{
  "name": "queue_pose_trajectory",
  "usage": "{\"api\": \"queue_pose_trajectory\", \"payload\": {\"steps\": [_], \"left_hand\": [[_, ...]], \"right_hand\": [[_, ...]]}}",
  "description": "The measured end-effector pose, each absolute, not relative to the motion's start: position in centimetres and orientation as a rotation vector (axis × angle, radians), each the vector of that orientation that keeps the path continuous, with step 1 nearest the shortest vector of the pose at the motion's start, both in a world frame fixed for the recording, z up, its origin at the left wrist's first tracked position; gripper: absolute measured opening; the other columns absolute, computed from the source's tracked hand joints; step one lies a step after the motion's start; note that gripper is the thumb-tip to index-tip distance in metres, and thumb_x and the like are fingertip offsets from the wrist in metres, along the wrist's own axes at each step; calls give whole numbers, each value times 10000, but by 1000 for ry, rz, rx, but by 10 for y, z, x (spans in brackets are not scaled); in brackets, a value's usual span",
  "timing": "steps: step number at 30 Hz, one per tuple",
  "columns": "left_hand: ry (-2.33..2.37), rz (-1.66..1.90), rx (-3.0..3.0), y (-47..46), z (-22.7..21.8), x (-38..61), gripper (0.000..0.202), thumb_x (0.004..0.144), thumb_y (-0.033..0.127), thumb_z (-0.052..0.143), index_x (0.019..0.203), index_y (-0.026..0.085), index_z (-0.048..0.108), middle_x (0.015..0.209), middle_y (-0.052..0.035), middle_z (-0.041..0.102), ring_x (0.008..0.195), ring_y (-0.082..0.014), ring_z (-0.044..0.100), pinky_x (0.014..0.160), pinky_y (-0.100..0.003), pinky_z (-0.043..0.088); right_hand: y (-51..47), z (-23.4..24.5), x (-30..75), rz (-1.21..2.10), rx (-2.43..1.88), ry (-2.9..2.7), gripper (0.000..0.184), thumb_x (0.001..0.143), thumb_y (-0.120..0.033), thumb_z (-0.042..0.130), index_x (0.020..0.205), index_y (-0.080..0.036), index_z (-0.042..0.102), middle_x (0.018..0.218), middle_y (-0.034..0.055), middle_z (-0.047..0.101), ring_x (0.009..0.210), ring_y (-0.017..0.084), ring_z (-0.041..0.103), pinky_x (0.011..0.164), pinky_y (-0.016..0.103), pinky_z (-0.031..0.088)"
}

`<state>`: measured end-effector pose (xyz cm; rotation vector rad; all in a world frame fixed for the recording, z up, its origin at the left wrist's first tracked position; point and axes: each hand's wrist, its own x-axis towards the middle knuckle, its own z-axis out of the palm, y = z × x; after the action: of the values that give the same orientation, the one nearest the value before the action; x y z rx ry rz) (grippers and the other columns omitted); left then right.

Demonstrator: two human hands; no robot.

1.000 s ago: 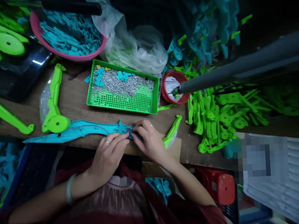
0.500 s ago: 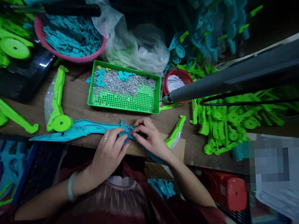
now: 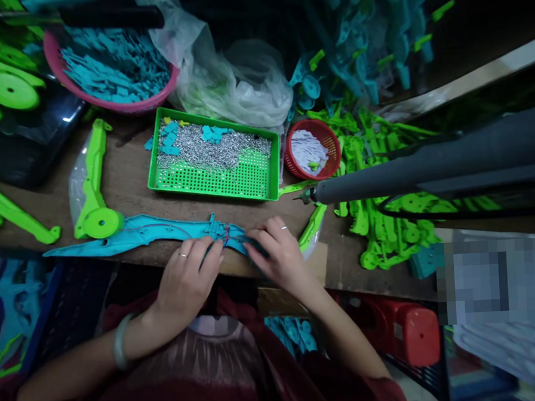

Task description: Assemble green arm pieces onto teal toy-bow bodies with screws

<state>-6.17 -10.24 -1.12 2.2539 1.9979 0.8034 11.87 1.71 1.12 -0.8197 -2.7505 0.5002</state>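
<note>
A long, curved blue plastic shell (image 3: 155, 230) lies with its ribbed inner side up along the table's front edge. Thin dark reddish wires run inside it and bunch near a small upright post. My left hand (image 3: 188, 264), with curled fingers, holds the shell's near edge just left of the wires. At the shell's right end my right hand (image 3: 277, 251) has its fingers bent round the edge; what lies under the fingertips is hidden. Behind the shell stands a green perforated tray (image 3: 213, 191) holding silver screws and small blue pieces.
A grey pole-like tool (image 3: 365, 186) reaches in from the right. Around lie a red basket (image 3: 290, 157) of white strips, a pink basin (image 3: 123, 106) of blue parts, a plastic bag (image 3: 252, 87), a green part (image 3: 93, 179) at left and a pile of green parts (image 3: 386, 236) at right.
My hands have drawn apart, the right one moving right along the shell, so the wires show more. The grey tool's tip has shifted right and nearer, uncovering the red basket. The view has shifted slightly.
</note>
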Motion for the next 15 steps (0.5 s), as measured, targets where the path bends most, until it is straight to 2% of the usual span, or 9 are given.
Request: {"api": "queue_pose_trajectory", "payload": {"steps": [4,7,12,15], "left_hand": [[1966,717,2293,-105,-7,-63,166,937,112,575,1086,104,648,954,-103,657,836,-253,574,695,-362,463],[1892,750,2379,-103,-5,-63,210,956,68,495,1096,99,648,926,-89,658,823,-236,571,703,-357,464],[1904,709,2408,-94,-1,-59,251,987,105,415,1025,124,662,830,-74,633,742,-228,553,613,-347,435],[1965,612,2363,-92,2,-55,257,969,86,422,1018,121,672,865,-90,638,759,-231,560,619,-340,451]], "right_hand": [[11,10,123,455,-847,-2729,116,950,-186,533,930,-167,646,875,85,589,842,202,482,704,329,455],[7,8,117,444,-884,-2731,134,955,-194,518,928,-162,645,889,91,587,855,207,484,715,332,463],[6,5,112,448,-871,-2744,165,957,-181,501,862,-164,634,881,91,581,851,209,467,721,337,457],[7,4,114,488,-803,-2751,172,952,-172,510,849,-163,647,883,94,580,851,208,457,716,333,448]]}}
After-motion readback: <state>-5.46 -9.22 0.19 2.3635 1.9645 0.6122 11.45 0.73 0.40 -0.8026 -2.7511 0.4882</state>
